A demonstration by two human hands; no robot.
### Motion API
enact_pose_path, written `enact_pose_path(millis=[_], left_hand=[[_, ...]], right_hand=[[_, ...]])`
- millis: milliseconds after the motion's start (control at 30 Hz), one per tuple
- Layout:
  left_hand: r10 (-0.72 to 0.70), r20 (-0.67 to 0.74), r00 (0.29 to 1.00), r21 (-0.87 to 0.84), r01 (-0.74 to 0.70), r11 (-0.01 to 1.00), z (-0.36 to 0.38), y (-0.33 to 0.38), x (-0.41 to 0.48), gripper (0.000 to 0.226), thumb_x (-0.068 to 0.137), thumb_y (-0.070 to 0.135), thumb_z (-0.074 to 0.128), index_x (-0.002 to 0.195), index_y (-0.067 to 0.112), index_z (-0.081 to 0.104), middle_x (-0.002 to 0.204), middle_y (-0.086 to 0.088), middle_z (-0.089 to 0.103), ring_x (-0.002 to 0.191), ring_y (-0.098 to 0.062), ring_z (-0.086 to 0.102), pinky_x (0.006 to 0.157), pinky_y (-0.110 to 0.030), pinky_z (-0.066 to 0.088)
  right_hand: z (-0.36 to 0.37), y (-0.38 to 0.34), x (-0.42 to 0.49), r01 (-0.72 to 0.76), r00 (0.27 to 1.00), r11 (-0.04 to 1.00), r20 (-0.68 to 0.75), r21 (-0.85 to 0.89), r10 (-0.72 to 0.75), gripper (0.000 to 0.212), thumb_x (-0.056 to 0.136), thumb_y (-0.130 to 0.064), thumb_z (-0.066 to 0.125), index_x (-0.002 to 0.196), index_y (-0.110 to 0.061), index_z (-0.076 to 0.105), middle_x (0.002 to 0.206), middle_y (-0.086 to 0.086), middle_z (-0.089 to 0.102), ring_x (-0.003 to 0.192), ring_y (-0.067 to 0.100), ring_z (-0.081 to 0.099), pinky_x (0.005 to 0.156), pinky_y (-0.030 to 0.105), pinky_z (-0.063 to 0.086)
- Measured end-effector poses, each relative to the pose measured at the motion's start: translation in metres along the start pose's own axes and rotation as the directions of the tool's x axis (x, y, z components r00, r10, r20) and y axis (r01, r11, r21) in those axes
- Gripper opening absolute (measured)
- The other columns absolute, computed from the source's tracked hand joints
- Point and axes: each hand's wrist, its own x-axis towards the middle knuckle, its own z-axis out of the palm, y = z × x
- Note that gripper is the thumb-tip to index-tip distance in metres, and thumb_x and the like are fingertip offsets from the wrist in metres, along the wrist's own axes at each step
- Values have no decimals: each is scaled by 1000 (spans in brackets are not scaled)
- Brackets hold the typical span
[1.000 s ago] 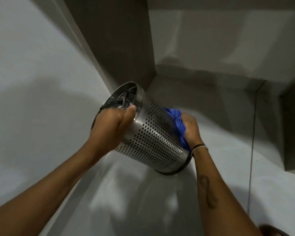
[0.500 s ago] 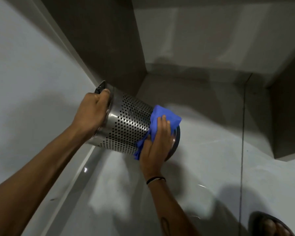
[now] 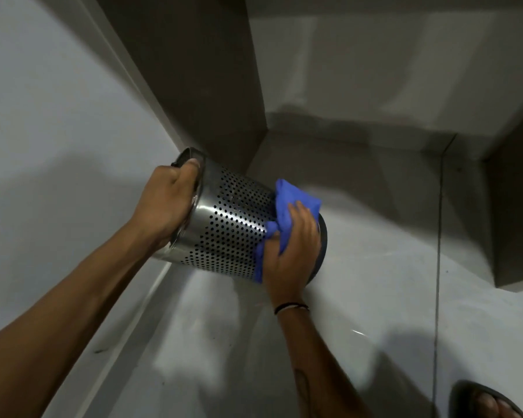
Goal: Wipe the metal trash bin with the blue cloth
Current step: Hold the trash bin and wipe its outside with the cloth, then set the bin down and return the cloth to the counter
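The perforated metal trash bin (image 3: 230, 224) is held in the air, tipped on its side with its open rim to the upper left and its dark base to the right. My left hand (image 3: 166, 203) grips the rim, fingers curled over the edge. A folded blue cloth (image 3: 293, 203) lies against the bin's wall near the base. My right hand (image 3: 290, 251) presses flat on the cloth and holds it to the metal.
A pale wall (image 3: 58, 131) rises close on the left, with a skirting strip (image 3: 139, 309) running along the grey tiled floor (image 3: 375, 297). A dark panel (image 3: 187, 79) fills the corner behind the bin. A sandalled foot (image 3: 486, 402) shows at the bottom right.
The bin has been rolled so its mouth now faces away to the left. My right hand, which was at the far side with the cloth bunched, now lies on top of the cloth near the base.
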Motion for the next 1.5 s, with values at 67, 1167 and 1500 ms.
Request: enact_pose_path(millis=[67,1167,1500], left_hand=[[46,32,998,-27,-45,999,1,0,-2,60,103,47,52,66,1,57,58,-16,46,47,-22,39,44,-26,34],[157,80,984,580,-174,796,-74,70,-58,59,105,52,39,145,12,55,154,-13,55,138,-34,55,104,-49,52],[-43,60,997,558,3,830,-300,313,-139,73,109,47,30,164,5,8,174,-15,3,162,-28,5,129,-50,24]], right_hand=[[-10,15,11,-62,998,998,-12,20,62,47,98,-36,52,133,-6,65,138,12,69,130,32,64,114,42,47],[-100,-218,126,-121,939,992,330,46,99,41,94,-23,43,126,-11,65,118,4,71,106,22,63,98,33,48],[-279,-527,200,138,701,984,713,-110,-19,38,95,-21,51,130,-17,65,122,3,70,111,25,62,98,46,51]])
